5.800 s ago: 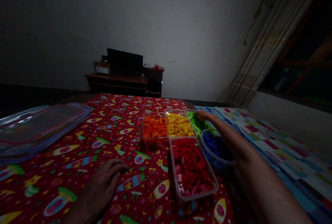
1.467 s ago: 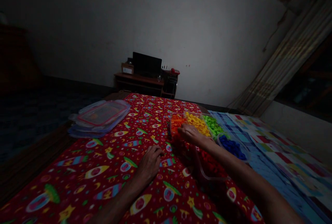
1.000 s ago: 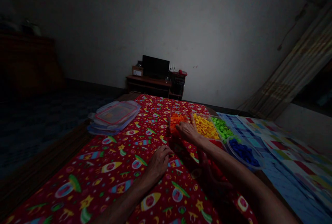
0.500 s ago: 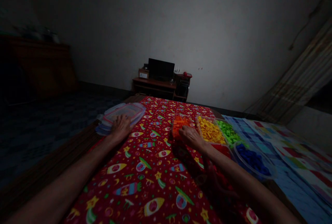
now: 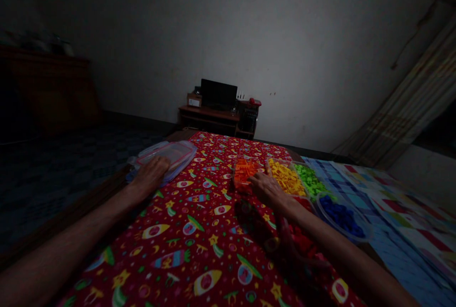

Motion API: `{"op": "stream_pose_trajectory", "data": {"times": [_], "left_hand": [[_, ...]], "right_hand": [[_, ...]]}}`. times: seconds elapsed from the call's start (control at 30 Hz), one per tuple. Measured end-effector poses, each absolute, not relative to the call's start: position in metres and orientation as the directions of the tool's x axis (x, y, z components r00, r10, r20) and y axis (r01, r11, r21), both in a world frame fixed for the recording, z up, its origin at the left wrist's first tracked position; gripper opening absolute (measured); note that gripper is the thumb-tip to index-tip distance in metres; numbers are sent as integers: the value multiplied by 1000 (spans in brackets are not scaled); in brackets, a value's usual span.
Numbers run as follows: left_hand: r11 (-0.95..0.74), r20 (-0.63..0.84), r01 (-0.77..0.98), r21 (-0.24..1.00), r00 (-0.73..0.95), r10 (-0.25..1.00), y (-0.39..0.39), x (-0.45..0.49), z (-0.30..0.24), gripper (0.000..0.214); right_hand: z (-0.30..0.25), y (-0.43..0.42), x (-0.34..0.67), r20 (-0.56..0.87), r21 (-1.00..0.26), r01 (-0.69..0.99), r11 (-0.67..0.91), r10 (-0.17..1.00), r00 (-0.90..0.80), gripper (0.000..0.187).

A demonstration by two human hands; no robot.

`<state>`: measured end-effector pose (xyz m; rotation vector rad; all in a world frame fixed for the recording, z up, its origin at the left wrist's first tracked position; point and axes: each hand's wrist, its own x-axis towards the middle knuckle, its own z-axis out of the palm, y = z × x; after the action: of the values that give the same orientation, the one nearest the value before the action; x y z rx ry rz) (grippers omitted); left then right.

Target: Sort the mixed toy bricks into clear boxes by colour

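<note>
On the left side of the cloth lies a stack of clear plastic lids (image 5: 181, 151), the top one with a pink-red rim. My left hand (image 5: 151, 174) is at the stack's near edge, fingers bent close together on the lid; the thumb is hidden. Further right, a clear container of orange blocks (image 5: 244, 170) stands on the cloth. My right hand (image 5: 267, 187) is closed at its near right edge, with one finger raised beside the neighbouring container of yellow blocks (image 5: 287, 178). The fingertips at the orange container are hard to see in the dim light.
Green blocks (image 5: 308, 177) and a round tub of blue blocks (image 5: 342, 217) stand further right. Red pieces (image 5: 302, 240) lie under my right forearm. A red patterned cloth (image 5: 203, 212) covers the table. A bed (image 5: 392, 202) borders the right; a monitor (image 5: 219, 94) stands beyond.
My left hand has slid left across the lids to their near edge, its fingers drawn closer together. My right hand stays at the orange container. The whole view has shifted slightly.
</note>
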<state>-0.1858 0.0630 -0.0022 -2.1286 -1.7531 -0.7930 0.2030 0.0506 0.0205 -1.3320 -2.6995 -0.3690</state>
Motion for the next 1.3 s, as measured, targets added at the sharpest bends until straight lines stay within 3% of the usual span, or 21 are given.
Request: {"op": "stream_pose_trajectory", "data": {"times": [0.13, 0.2, 0.27, 0.33, 0.47, 0.57, 0.63, 0.7, 0.83, 1.03, 1.17, 1.3], "left_hand": [[-113, 652, 991, 70, 40, 757, 65, -189, 39, 23], [-72, 752, 983, 167, -80, 655, 64, -177, 61, 25], [-89, 766, 926, 366, -246, 594, 60, -153, 76, 20], [-163, 688, 801, 576, -368, 625, 56, -117, 80, 16], [-188, 384, 488, 852, -338, 859, 56, -34, 54, 19], [-189, 243, 253, 949, -205, 948, 64, 10, 25, 23], [-144, 177, 218, 965, -136, 975, 69, 24, 12, 26], [-95, 123, 308, 947, -71, 990, 74, 28, 4, 29], [-82, 126, 505, 859, -52, 991, 79, 22, 0, 36], [-90, 155, 605, 791, -56, 986, 87, 18, -5, 37], [-72, 160, 592, 802, -97, 982, 94, 18, -9, 29], [-36, 103, 522, 852, -101, 990, 98, 17, -14, 25]], "right_hand": [[38, 44, 210, 236, 137, 816, 561, 782, -577, 26], [50, 40, 212, 278, 79, 839, 539, 796, -538, 25], [60, 39, 214, 345, -46, 841, 539, 799, -493, 26], [65, 40, 215, 413, -237, 802, 548, 804, -428, 32], [65, 53, 212, 393, -631, 619, 467, 881, -264, 46], [60, 72, 211, 304, -739, 570, 360, 933, -195, 36], [55, 85, 213, 285, -695, 655, 297, 950, -129, 22], [49, 95, 217, 269, -597, 768, 232, 960, -81, 16], [34, 100, 221, 226, -386, 908, 162, 971, -78, 21], [24, 86, 217, 217, -127, 983, 129, 971, -100, 27], [26, 83, 217, 157, -60, 987, 146, 978, -135, 28], [27, 84, 217, 136, -73, 986, 147, 981, -137, 29]]}}
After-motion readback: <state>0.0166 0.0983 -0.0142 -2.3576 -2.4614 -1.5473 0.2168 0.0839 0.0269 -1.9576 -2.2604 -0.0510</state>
